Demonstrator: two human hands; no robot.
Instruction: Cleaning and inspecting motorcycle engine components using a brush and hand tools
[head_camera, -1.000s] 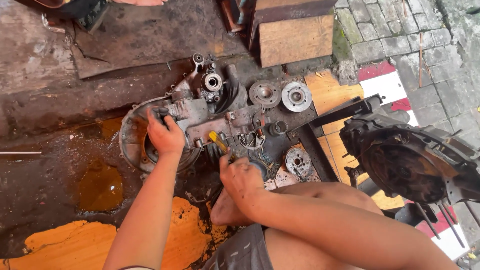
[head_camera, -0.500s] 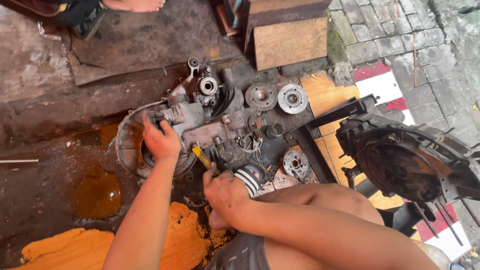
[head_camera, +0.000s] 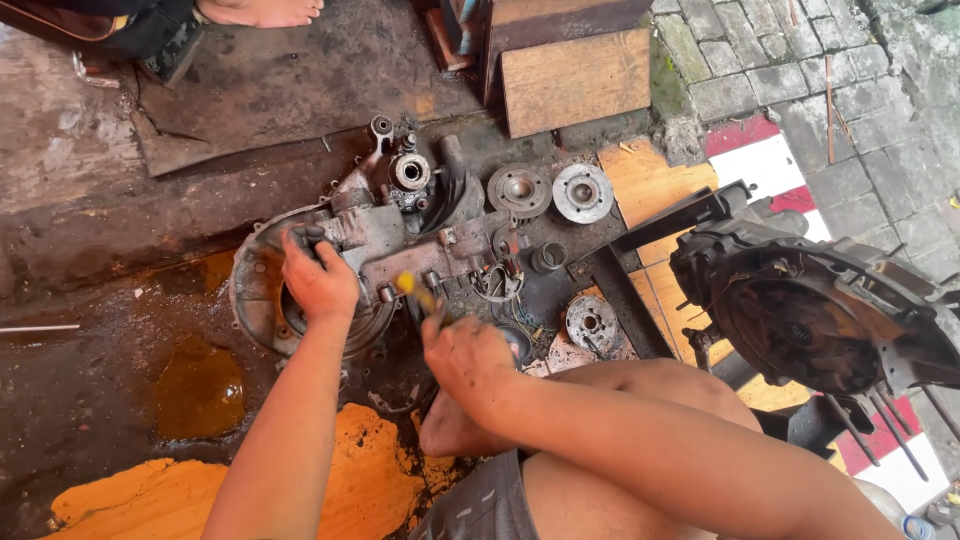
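Note:
A greasy grey engine casing (head_camera: 400, 235) lies on the oily ground in front of me. My left hand (head_camera: 318, 280) grips its round left housing and holds it steady. My right hand (head_camera: 468, 360) is closed around a tool with a yellow handle (head_camera: 412, 288), whose tip points at the casing's lower edge. The tool's working end is hidden by the casing and my fingers. My bare knee and foot sit just below the right hand.
Two round metal discs (head_camera: 550, 190) lie behind the casing, and a smaller round part (head_camera: 592, 322) beside my knee. A large dark engine cover (head_camera: 815, 310) stands at right. A wooden board (head_camera: 575, 80) lies at the back; another person's bare foot (head_camera: 260, 12) is at top left. Orange-stained oily puddle (head_camera: 200, 390) at left.
The view has shifted a little. My right hand with the yellow-handled tool has moved slightly along the casing's lower edge; my left hand stays on the round housing.

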